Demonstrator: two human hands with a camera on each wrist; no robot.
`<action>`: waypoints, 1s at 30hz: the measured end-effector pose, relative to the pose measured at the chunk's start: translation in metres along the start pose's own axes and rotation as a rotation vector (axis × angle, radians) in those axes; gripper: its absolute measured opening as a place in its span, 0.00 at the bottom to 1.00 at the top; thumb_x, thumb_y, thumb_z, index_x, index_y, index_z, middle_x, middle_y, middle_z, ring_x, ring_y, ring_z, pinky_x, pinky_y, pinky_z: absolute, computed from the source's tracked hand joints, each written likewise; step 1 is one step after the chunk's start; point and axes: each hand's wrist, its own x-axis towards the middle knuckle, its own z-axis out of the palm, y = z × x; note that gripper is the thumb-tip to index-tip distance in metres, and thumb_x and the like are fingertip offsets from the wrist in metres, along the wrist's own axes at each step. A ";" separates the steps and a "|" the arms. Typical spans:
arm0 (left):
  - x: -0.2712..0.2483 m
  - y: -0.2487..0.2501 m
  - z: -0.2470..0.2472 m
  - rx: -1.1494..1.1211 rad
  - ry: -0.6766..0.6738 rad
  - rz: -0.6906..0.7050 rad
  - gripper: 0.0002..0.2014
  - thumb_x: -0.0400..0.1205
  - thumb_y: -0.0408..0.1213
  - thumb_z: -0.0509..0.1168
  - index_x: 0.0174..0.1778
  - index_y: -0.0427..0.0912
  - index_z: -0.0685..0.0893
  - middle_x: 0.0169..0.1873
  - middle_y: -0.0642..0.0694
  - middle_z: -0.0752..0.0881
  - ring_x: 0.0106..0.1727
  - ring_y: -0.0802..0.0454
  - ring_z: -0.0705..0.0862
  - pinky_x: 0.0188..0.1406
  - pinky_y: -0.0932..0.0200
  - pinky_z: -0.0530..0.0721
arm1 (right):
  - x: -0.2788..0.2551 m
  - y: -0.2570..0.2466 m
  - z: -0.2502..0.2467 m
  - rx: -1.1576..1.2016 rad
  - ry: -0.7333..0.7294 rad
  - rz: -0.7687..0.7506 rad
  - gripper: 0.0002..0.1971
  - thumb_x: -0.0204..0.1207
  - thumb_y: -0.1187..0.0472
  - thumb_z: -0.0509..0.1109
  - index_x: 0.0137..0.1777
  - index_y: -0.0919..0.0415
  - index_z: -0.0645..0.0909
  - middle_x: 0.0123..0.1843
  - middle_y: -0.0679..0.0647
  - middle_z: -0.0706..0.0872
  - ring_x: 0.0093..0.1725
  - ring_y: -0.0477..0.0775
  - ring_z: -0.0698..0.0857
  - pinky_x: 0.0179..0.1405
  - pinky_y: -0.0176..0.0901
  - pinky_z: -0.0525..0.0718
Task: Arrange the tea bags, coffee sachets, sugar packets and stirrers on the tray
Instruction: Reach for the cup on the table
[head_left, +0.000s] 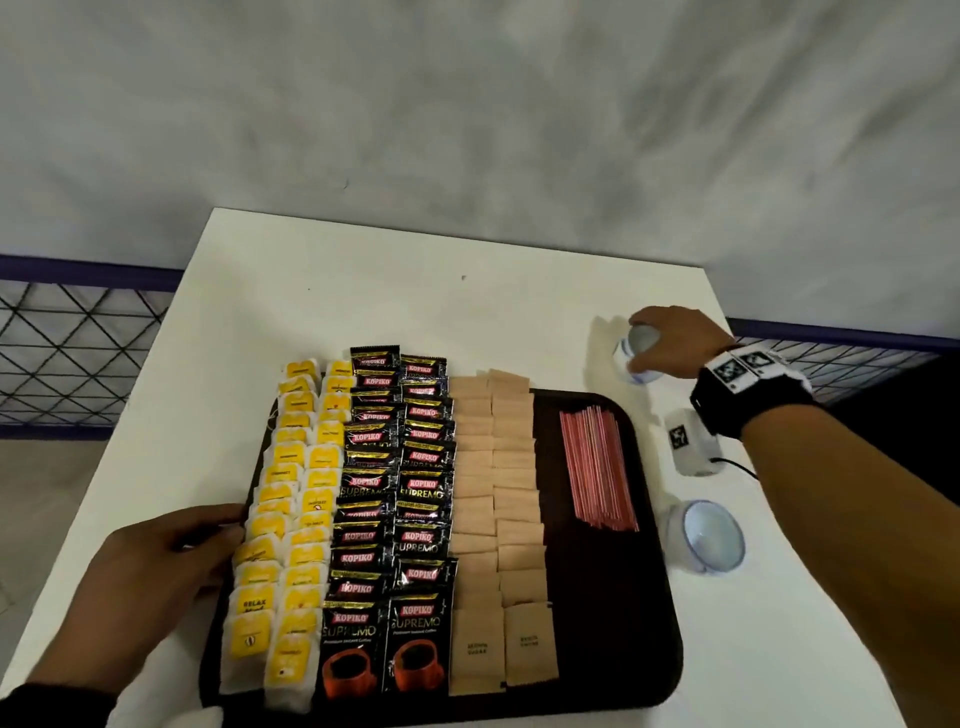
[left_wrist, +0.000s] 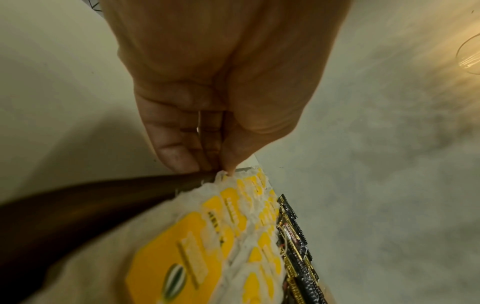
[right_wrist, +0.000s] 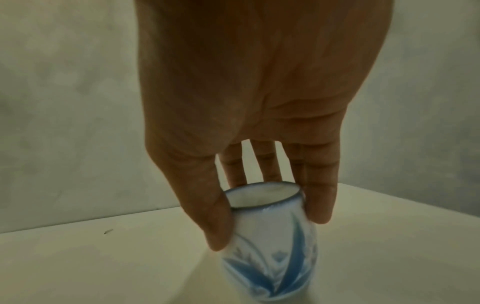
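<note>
On the dark tray (head_left: 613, 649), the red stirrers (head_left: 597, 467) run lengthwise, near to far, beside columns of yellow-tagged tea bags (head_left: 291, 519), black "KOPIKO SUPREMO" coffee sachets (head_left: 395, 519) and tan sugar packets (head_left: 493, 519) whose print seems to read "brown sugar". The left hand (head_left: 156, 561) lies loose-fingered against the tray's left rim; the right hand (head_left: 670, 343) grasps a blue-painted white cup (head_left: 631, 358) on the tabletop (head_left: 363, 291).

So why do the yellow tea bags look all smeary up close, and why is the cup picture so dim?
Left wrist view: the yellow-labelled tea bags lie too near the lens, so they blur and stretch towards the edge. Right wrist view: the light is low and yellowish, and the right hand fills the upper frame as a dark shape above the small white cup with blue leaves. Head view: sharper, though the wall smears.
</note>
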 end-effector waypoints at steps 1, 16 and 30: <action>0.003 -0.003 -0.001 -0.020 0.000 -0.019 0.11 0.82 0.29 0.71 0.44 0.52 0.92 0.37 0.50 0.94 0.39 0.43 0.94 0.48 0.45 0.89 | -0.011 0.015 0.004 -0.003 -0.008 0.007 0.34 0.65 0.59 0.84 0.73 0.55 0.79 0.73 0.56 0.81 0.69 0.59 0.79 0.58 0.38 0.73; 0.132 -0.181 -0.054 0.076 -0.125 -0.143 0.29 0.78 0.58 0.75 0.75 0.59 0.79 0.66 0.48 0.88 0.64 0.44 0.89 0.62 0.34 0.86 | -0.101 0.076 0.048 0.090 -0.079 -0.096 0.41 0.66 0.51 0.84 0.79 0.46 0.72 0.69 0.54 0.76 0.72 0.55 0.76 0.65 0.37 0.69; 0.038 -0.038 -0.015 -0.051 -0.092 -0.150 0.08 0.84 0.42 0.69 0.57 0.48 0.89 0.52 0.44 0.92 0.48 0.48 0.92 0.56 0.40 0.88 | -0.114 0.070 0.052 0.106 -0.093 -0.104 0.41 0.67 0.50 0.83 0.80 0.46 0.72 0.72 0.52 0.75 0.72 0.55 0.76 0.65 0.40 0.72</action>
